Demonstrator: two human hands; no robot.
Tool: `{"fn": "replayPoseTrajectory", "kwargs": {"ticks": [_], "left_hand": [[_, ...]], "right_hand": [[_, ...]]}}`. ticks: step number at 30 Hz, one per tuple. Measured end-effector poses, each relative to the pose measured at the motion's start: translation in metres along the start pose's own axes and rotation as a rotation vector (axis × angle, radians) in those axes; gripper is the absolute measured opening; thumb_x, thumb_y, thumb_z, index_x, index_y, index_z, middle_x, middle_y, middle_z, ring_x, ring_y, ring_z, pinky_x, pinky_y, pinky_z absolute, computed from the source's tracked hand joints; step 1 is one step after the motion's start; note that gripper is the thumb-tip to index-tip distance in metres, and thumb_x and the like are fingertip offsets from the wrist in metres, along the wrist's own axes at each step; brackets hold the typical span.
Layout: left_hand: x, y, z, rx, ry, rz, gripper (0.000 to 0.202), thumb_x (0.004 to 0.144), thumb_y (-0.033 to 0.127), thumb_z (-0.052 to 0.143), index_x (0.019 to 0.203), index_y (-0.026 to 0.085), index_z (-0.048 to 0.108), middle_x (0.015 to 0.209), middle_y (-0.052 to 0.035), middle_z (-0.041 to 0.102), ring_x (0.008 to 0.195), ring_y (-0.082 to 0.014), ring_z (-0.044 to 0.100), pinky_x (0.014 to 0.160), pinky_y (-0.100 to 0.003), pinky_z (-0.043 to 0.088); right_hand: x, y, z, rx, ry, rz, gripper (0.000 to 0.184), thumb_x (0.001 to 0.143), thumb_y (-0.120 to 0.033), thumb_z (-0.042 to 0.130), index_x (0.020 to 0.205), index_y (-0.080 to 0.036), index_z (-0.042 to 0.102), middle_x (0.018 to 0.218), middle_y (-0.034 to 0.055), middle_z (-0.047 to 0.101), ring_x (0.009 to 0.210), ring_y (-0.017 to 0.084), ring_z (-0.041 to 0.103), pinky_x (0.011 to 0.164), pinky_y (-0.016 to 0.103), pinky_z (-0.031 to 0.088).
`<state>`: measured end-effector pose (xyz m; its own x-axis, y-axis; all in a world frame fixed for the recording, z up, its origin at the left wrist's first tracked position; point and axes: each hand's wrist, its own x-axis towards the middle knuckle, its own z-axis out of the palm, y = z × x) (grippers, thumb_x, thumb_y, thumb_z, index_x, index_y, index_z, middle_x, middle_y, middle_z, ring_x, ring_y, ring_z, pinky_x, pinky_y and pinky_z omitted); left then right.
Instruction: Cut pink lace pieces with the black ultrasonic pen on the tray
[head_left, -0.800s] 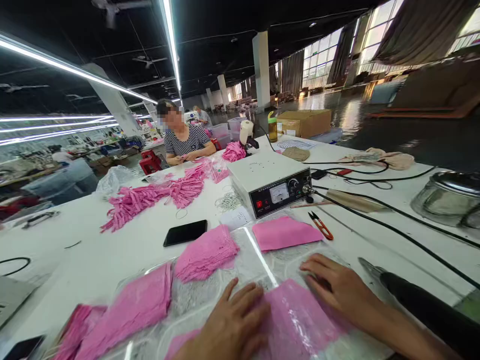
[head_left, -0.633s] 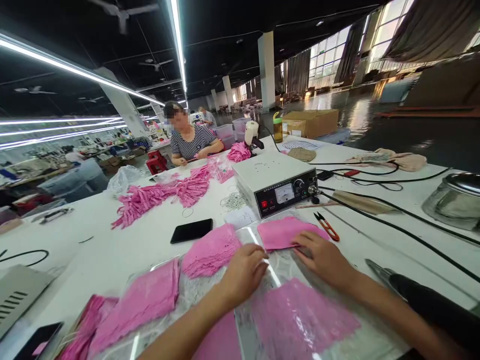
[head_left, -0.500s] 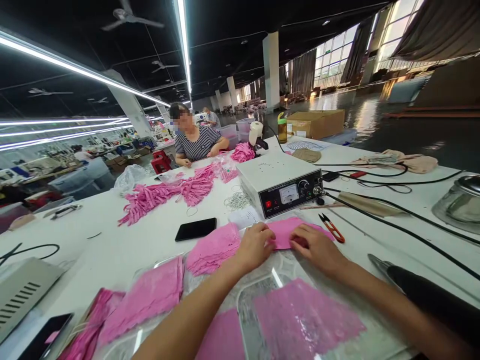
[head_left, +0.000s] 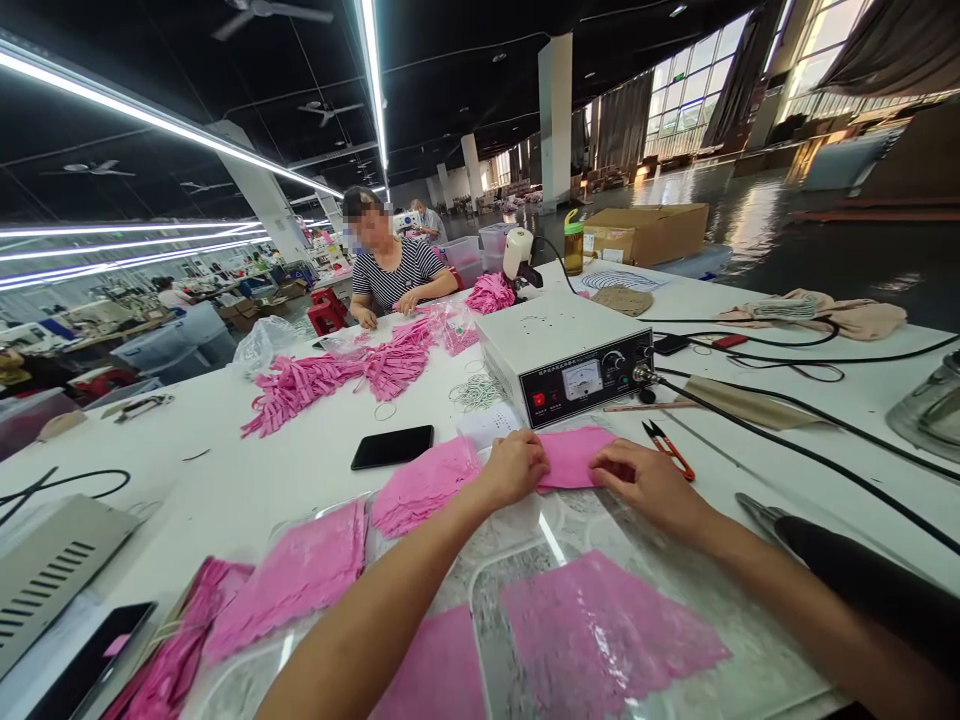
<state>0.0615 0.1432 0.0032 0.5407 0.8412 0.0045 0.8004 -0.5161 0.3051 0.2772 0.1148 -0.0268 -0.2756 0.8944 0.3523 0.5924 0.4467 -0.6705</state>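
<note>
Between my two hands lies a pink fabric piece (head_left: pixel 574 457), just in front of the control box. My left hand (head_left: pixel 514 468) pinches its left end, fingers pressed together. At the right end, my right hand (head_left: pixel 637 477) has thumb and fingers closed on the fabric's edge. Left of my left hand is a stack of pink fabric pieces (head_left: pixel 424 485); a second pink stack (head_left: pixel 296 580) sits nearer me. Below my hands a pink piece (head_left: pixel 607 630) shows through a clear plastic sheet (head_left: pixel 517 590).
A control box (head_left: pixel 570 350) with a dial stands behind my hands. Red-handled thread snips (head_left: pixel 667 450) lie right, near a black handheld tool (head_left: pixel 840 570) and cables. A phone (head_left: pixel 392 447) lies left. Across the table a co-worker (head_left: pixel 394 265) sits behind pink strips (head_left: pixel 390 365).
My right hand has slid a little to the right along the pink fabric, baring more of it between my hands. The view has shifted slightly.
</note>
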Motion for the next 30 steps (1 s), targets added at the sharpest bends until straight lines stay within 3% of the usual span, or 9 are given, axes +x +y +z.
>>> {"fn": "replayPoseTrajectory", "kwargs": {"ticks": [10,15,19,22,25,30], "left_hand": [[0.007,0.001,-0.016,-0.071,-0.001,-0.021,0.021,0.095,0.031,0.057,0.107,0.015,0.062,0.112,-0.0075,0.062,0.101,-0.0195,0.061,0.089,-0.041,0.051],[0.01,0.007,-0.028,-0.08,0.012,-0.013,0.02,0.094,0.03,0.058,0.106,0.015,0.062,0.112,-0.0073,0.062,0.102,-0.0197,0.06,0.091,-0.042,0.05],[0.007,0.016,-0.044,-0.103,0.014,-0.013,0.015,0.093,0.027,0.06,0.099,0.014,0.063,0.111,-0.0068,0.062,0.103,-0.0197,0.059,0.092,-0.042,0.049],[-0.007,0.024,-0.06,-0.148,-0.013,-0.011,0.008,0.089,0.018,0.061,0.085,0.013,0.064,0.109,-0.006,0.062,0.101,-0.0184,0.059,0.092,-0.039,0.048],[-0.033,0.031,-0.071,-0.213,-0.076,-0.005,0.014,0.086,0.012,0.059,0.073,0.015,0.063,0.109,-0.0047,0.062,0.096,-0.0157,0.06,0.088,-0.03,0.048],[-0.085,0.037,-0.06,-0.286,-0.258,-0.014,0.016,0.08,0.008,0.058,0.07,0.017,0.066,0.101,-0.0016,0.063,0.085,-0.0138,0.062,0.076,-0.024,0.048]], "right_hand": [[-0.003,-0.008,0.003,-0.129,0.055,-0.161,0.012,0.084,-0.028,0.054,0.085,-0.023,0.064,0.087,0.0041,0.068,0.083,0.02,0.064,0.073,0.032,0.052],[-0.003,-0.015,0.012,-0.286,0.139,-0.222,0.013,0.08,-0.03,0.061,0.089,-0.02,0.062,0.092,0.0081,0.065,0.086,0.024,0.061,0.072,0.035,0.05],[-0.002,-0.014,0.013,-0.39,0.206,-0.259,0.011,0.08,-0.02,0.055,0.088,-0.017,0.062,0.09,0.011,0.064,0.084,0.027,0.059,0.073,0.038,0.047],[-0.01,-0.013,0.005,-0.412,0.224,-0.304,0.015,0.081,-0.013,0.049,0.086,-0.018,0.062,0.086,0.0098,0.064,0.082,0.026,0.06,0.072,0.037,0.047],[-0.03,-0.018,-0.006,-0.394,0.214,-0.358,0.016,0.085,-0.014,0.047,0.088,-0.018,0.063,0.087,0.01,0.066,0.083,0.025,0.061,0.075,0.038,0.048],[-0.076,-0.034,-0.016,-0.276,0.156,-0.509,0.017,0.088,-0.013,0.052,0.093,-0.024,0.064,0.083,0.0053,0.067,0.075,0.019,0.062,0.07,0.033,0.051]]}}
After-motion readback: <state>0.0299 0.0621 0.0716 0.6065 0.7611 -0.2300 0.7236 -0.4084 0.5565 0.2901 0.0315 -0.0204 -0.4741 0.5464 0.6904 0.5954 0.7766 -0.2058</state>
